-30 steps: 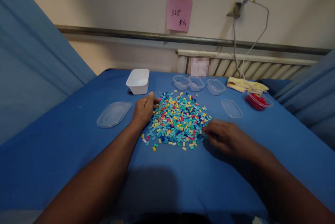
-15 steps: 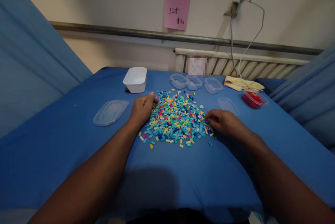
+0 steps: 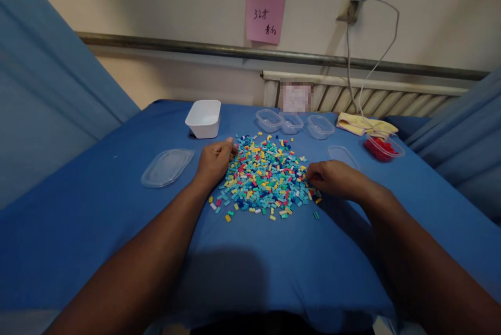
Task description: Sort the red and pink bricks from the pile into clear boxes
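A wide pile of small toy building bricks in teal, yellow, red, white and dark blue lies on the blue cloth. At the pile's left edge rests my left hand, fingers curled in and thumb up; whatever it may hold is hidden. My right hand is at the right edge, its fingertips pinched together low over the bricks. No brick can be made out between those fingertips. A few loose bricks, among them a green brick, lie scattered in front of the pile.
Behind the pile stand a white tub and three clear containers, one being a clear container. Clear lids lie to either side. Red pieces fill a container at right, near a yellow cloth and a hanging cable.
My right hand has turned slightly, its fingers drawn closer together and lower at the pile's edge. My left hand keeps its place. The view has shifted a little.
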Tool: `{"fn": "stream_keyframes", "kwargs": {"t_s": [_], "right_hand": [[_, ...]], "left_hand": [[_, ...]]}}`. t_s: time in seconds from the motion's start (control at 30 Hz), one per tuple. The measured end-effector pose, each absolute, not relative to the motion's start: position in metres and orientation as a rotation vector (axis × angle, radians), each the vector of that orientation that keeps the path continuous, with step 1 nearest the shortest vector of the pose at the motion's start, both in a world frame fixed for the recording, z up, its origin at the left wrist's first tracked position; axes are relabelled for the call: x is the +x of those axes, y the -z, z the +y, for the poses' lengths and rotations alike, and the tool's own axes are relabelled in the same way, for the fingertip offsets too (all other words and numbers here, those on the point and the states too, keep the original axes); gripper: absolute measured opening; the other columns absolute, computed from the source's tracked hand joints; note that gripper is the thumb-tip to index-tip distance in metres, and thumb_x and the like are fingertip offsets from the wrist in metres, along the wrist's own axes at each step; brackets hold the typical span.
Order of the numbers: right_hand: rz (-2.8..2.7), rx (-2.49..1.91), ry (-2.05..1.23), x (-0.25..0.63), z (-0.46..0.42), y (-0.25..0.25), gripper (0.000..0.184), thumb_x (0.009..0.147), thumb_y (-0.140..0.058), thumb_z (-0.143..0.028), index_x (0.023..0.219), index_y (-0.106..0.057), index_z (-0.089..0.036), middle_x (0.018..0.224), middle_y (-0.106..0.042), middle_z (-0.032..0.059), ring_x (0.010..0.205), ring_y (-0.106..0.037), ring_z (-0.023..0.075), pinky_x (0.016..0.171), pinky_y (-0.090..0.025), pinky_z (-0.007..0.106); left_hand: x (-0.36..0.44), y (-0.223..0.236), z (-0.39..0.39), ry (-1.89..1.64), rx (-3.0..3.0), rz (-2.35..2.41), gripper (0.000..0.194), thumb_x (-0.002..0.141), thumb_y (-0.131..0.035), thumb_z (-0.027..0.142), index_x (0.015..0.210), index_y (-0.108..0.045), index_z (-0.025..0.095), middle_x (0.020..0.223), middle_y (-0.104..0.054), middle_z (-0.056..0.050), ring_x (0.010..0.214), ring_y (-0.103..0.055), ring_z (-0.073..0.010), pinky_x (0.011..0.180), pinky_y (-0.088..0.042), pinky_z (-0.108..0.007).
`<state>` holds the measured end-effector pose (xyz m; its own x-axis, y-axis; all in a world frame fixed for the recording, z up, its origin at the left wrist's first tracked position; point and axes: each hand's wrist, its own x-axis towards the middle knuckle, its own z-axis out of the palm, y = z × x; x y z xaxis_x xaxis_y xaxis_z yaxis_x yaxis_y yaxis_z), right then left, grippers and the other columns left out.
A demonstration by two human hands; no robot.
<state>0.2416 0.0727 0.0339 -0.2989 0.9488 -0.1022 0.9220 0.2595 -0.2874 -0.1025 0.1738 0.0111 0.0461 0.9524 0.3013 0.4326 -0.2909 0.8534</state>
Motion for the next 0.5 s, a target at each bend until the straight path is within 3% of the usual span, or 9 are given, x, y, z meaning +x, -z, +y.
{"fn": "stream_keyframes", "kwargs": {"t_s": [0.2, 0.37, 0.5], "right_hand": [[-2.350, -1.823, -0.569, 0.243, 0.067, -0.033, 0.037, 0.085, -0.065, -0.014, 0.116, -0.081, -0.024, 0.089, -0.080, 0.0013, 0.073, -0.069, 0.0172, 0.064, -0.042, 0.027], [-2.305, -1.844, -0.592, 0.251, 0.059, -0.027, 0.021, 0.087, -0.064, -0.020, 0.100, -0.081, -0.023, 0.085, -0.078, 0.0015, 0.073, -0.068, 0.0180, 0.065, -0.044, 0.029], [-2.178, -1.786, -0.652, 0.261, 0.055, -0.020, 0.018, 0.090, -0.067, -0.030, 0.101, -0.079, -0.023, 0.086, -0.078, 0.0029, 0.074, -0.069, 0.0185, 0.067, -0.048, 0.029]], "left_hand": [[-0.102, -0.011, 0.173, -1.207, 1.774, 1.391, 0.053, 0.102, -0.053, 0.056, 0.080, -0.079, 0.015, 0.070, -0.069, -0.005, 0.064, -0.060, -0.0166, 0.060, -0.043, -0.029], [-0.103, -0.008, 0.175, -1.217, 1.781, 1.390, 0.053, 0.102, -0.054, 0.056, 0.079, -0.079, 0.016, 0.066, -0.066, -0.003, 0.060, -0.058, -0.0161, 0.058, -0.041, -0.029], [-0.103, -0.008, 0.174, -1.211, 1.794, 1.382, 0.052, 0.103, -0.053, 0.055, 0.079, -0.079, 0.016, 0.067, -0.066, -0.004, 0.062, -0.059, -0.0162, 0.059, -0.042, -0.030]]}}
